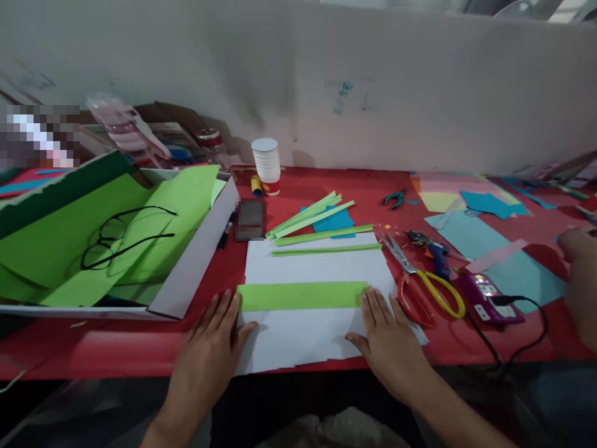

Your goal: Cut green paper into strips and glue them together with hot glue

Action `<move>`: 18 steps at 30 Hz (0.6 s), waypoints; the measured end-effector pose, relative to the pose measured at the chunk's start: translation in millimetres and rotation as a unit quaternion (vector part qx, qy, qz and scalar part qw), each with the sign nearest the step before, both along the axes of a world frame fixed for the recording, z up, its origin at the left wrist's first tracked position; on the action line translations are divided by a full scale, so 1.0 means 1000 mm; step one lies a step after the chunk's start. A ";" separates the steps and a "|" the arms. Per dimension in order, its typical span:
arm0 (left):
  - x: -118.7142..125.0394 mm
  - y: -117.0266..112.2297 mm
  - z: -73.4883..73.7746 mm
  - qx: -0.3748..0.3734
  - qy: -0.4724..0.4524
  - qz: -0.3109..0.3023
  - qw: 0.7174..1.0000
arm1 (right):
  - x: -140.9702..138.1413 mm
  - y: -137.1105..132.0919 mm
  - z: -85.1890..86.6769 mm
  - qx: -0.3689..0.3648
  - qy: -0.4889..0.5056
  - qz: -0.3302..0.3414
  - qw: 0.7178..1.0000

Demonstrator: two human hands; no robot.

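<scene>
A wide green paper strip lies across white paper sheets on the red table. My left hand rests flat, fingers spread, its fingertips at the strip's left end. My right hand lies flat too, fingers stretched out and touching the strip's right end. Neither hand holds anything. Several narrow green strips lie behind the white sheets, partly over blue paper.
A white box with green sheets and black cord stands at the left. Red-and-yellow scissors, a glue gun, a purple device with a cable, stacked paper cups and coloured papers lie around. Another person's hand is at the right edge.
</scene>
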State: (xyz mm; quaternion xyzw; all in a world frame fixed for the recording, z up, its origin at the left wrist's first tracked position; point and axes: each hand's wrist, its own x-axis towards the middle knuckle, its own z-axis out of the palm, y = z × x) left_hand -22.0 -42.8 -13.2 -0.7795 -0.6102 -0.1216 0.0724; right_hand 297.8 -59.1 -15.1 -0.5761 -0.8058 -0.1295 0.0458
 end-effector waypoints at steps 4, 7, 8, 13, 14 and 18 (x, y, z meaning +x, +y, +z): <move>0.010 0.009 0.024 0.055 0.020 0.068 0.996 | -0.005 0.000 -0.001 0.011 -0.009 -0.011 1.000; 0.029 0.023 0.037 0.065 0.012 0.038 0.997 | -0.006 -0.001 -0.002 0.015 -0.011 -0.013 1.000; 0.036 0.028 0.039 0.062 0.008 0.021 0.998 | -0.006 -0.002 -0.002 0.015 -0.011 -0.013 1.000; 0.060 0.053 0.040 -0.086 0.007 -0.070 0.994 | -0.003 0.000 0.005 0.005 0.016 -0.016 1.000; 0.061 0.058 0.039 -0.116 0.009 -0.069 0.991 | -0.001 0.002 0.008 -0.006 0.030 -0.015 0.999; 0.062 0.068 0.042 -0.184 -0.006 -0.067 0.981 | 0.012 0.017 0.020 -0.062 0.139 -0.024 0.988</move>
